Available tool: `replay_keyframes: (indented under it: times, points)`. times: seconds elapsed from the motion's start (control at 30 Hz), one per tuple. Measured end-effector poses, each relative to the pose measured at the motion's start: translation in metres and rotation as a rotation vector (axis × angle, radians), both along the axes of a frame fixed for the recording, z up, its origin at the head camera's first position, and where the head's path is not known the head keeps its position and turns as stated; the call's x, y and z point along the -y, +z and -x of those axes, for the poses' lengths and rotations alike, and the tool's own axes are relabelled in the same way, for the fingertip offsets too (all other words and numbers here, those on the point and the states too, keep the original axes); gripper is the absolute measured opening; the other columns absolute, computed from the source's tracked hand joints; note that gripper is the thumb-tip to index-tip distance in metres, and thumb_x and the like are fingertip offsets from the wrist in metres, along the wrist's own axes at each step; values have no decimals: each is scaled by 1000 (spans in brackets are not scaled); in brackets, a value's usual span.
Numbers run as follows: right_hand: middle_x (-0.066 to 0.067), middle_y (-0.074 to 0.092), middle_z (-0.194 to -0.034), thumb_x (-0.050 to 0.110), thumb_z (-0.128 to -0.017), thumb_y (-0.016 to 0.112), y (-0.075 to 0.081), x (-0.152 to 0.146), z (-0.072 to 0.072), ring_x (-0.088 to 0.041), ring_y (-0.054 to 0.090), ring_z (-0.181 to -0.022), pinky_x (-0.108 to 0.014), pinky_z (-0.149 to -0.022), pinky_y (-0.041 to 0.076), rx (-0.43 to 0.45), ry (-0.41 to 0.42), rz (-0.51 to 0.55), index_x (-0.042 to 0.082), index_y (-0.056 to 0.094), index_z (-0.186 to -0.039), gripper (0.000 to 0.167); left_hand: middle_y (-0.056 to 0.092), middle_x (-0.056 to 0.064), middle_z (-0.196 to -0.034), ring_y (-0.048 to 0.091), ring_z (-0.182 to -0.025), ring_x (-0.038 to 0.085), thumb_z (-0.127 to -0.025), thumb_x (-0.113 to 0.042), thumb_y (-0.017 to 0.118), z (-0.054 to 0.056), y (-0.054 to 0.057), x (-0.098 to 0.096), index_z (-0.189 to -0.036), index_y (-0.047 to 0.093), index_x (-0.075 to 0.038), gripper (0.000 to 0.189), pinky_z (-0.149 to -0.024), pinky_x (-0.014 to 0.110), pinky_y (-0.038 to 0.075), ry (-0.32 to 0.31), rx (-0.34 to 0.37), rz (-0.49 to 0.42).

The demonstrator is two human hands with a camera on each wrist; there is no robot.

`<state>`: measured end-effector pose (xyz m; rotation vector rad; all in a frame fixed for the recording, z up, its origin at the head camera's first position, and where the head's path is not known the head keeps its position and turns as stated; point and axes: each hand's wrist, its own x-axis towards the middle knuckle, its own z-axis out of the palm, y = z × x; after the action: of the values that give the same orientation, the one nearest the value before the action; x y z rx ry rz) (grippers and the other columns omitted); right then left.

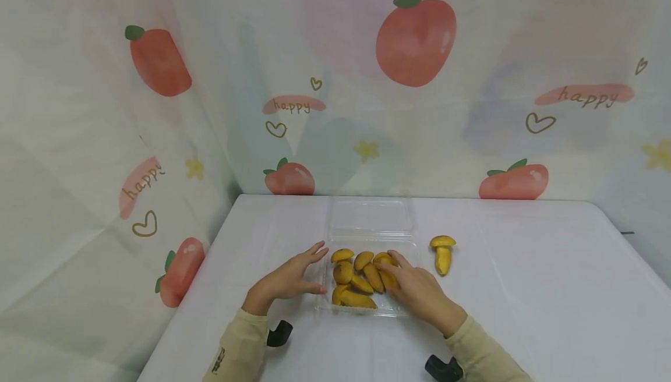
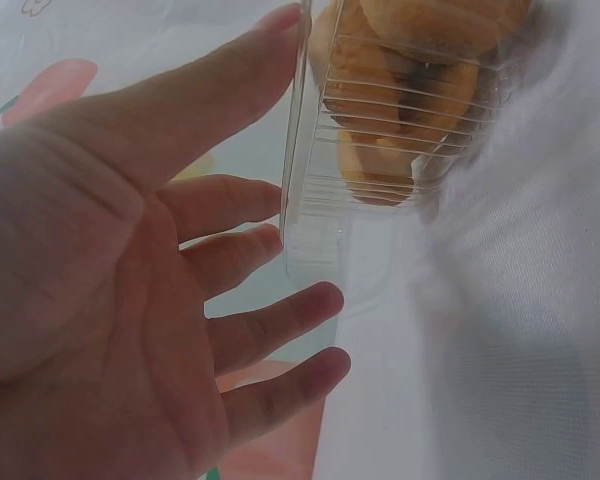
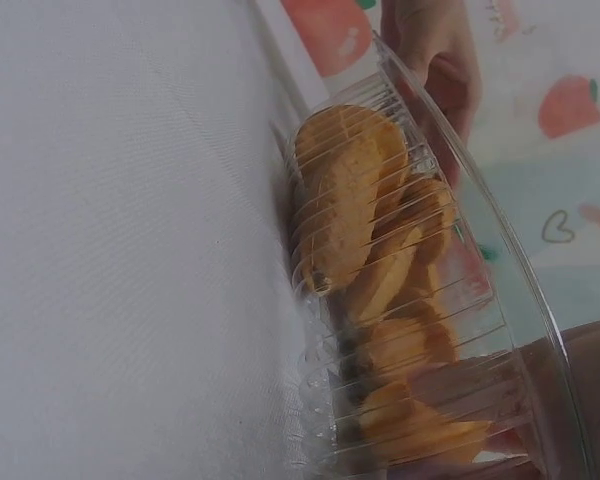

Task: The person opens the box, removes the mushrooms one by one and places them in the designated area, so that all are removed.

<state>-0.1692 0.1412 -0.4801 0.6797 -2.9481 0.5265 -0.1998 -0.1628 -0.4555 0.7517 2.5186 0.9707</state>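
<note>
A clear plastic clamshell box (image 1: pixel 388 310) with its lid (image 1: pixel 371 217) folded back holds several yellow mushrooms (image 1: pixel 354 300). My right hand (image 1: pixel 421 294) reaches into its right side, thumb and fingers around a mushroom (image 1: pixel 388 279) there. Through the ribbed wall in the right wrist view, that hand's fingers (image 3: pixel 470 385) show beside a mushroom (image 3: pixel 410 425). My left hand (image 1: pixel 288 277) is spread at the box's left side, fingers extended. In the left wrist view its thumb and some fingertips (image 2: pixel 265 240) lie against the rim.
One more yellow mushroom (image 1: pixel 442 257) lies on the white table (image 1: pixel 524 289) right of the box. A patterned cloth (image 1: pixel 335 38) hangs behind and to the left of the table. Black wrist mounts (image 1: pixel 280 333) stick out by both sleeves.
</note>
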Motion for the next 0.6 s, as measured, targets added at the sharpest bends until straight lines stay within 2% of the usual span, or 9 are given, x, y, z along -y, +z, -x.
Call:
replay_keyframes:
  times: [0.13, 0.23, 0.33, 0.5, 0.6]
  points:
    - [-20, 54, -148, 14, -84, 81, 0, 0, -1, -12, 58, -66, -31, -62, 50, -2, -7, 17, 11, 68, -130, 47, 16, 16, -170, 19, -156, 40, -88, -20, 80, 0, -1, 0, -158, 31, -3, 87, -123, 61, 24, -6, -2, 0]
    - [-20, 56, -145, 14, -84, 81, 0, 1, -1, -21, 69, -81, -35, -64, 54, -9, -14, 46, 9, 70, -126, 44, 17, 16, -170, 19, -156, 39, -88, -21, 80, 0, 0, 0, -158, 31, -3, 88, -123, 61, 23, -9, -5, 5]
    - [-20, 57, -142, 16, -83, 82, -1, 1, -1, -28, 72, -96, -37, -65, 55, -11, -19, 74, 8, 70, -121, 41, 17, 17, -170, 19, -156, 40, -88, -22, 80, 0, 0, 0, -158, 31, -3, 88, -123, 61, 23, -8, -6, 8]
    - [-21, 56, -144, 18, -84, 82, 0, 1, -1, -29, 73, -95, -41, -69, 57, 4, -12, 81, 9, 70, -121, 40, 16, 15, -170, 19, -157, 39, -88, -21, 80, 0, -1, 0, -158, 31, -4, 88, -123, 61, 23, -1, 3, 0]
    - [-21, 54, -146, 18, -85, 81, 1, 1, -2, -25, 71, -84, -41, -70, 57, 25, -5, 58, 9, 71, -122, 40, 16, 16, -170, 19, -156, 40, -87, -22, 80, 0, -2, 0, -158, 31, -3, 88, -123, 62, 24, -2, 4, -6]
